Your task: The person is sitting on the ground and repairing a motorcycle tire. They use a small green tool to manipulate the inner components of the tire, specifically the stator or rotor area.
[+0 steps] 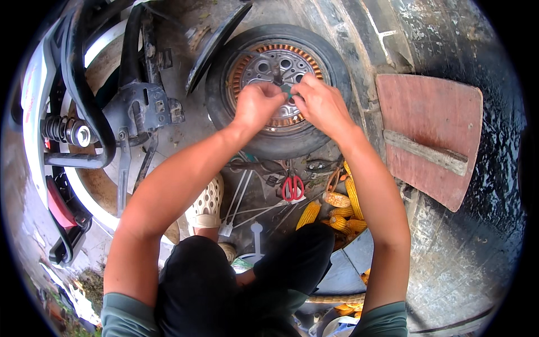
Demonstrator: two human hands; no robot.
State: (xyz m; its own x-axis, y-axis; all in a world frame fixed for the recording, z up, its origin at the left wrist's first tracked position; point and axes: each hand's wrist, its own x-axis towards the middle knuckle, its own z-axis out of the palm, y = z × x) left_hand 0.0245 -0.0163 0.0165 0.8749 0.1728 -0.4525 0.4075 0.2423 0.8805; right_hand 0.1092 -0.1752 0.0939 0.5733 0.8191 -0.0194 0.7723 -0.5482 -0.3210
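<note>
A wheel with a black tyre (224, 115) lies flat in front of me, its hub opened to a ring of copper windings (238, 70) around a metal stator (264, 66). A shaft (276, 73) stands up from its middle. Over that hub my left hand (259, 105) and my right hand (323, 106) meet, fingers pinched together. Between the fingertips shows a small dark green piece (287, 90), mostly covered, of a kind I cannot make out. Both hands seem to hold it. A round dark cover (216, 50) leans beside the tyre at its upper left.
A motorbike frame with a shock absorber (67, 131) takes up the left side. Red-handled scissors (292, 188), white cable ties (238, 196) and corn cobs (339, 210) lie nearer me. A wooden board (432, 118) with a nailed-on batten lies to the right.
</note>
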